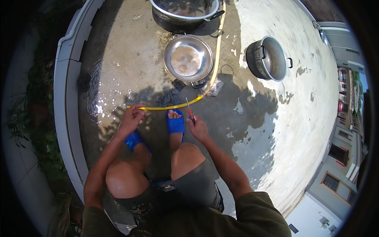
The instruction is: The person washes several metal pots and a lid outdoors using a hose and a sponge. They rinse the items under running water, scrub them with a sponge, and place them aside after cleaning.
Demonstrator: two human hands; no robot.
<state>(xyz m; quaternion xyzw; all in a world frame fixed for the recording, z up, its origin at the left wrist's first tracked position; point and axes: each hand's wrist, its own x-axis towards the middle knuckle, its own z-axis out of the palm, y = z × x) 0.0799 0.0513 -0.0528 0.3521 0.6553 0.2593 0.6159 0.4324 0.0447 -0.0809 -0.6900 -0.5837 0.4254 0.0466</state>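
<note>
My left hand (132, 119) is at the end of a yellow hose (160, 108), its fingers around the hose near its open end. My right hand (197, 127) grips a screwdriver (190, 112) by its red and dark handle, with the thin metal shaft pointing away from me. The hose curves past my blue slippers (176, 124) and up beside a shallow steel pan (188, 58). A dark scouring mesh (169, 97) lies on the wet concrete between the hose and the pan.
A large blackened pot (177, 22) stands beyond the pan. Another pot (269, 58) rests tilted at the right. A pale crumpled cloth or bag (213, 87) lies beside the hose. A low tiled ledge (70, 89) with a pipe borders the left, plants beyond it.
</note>
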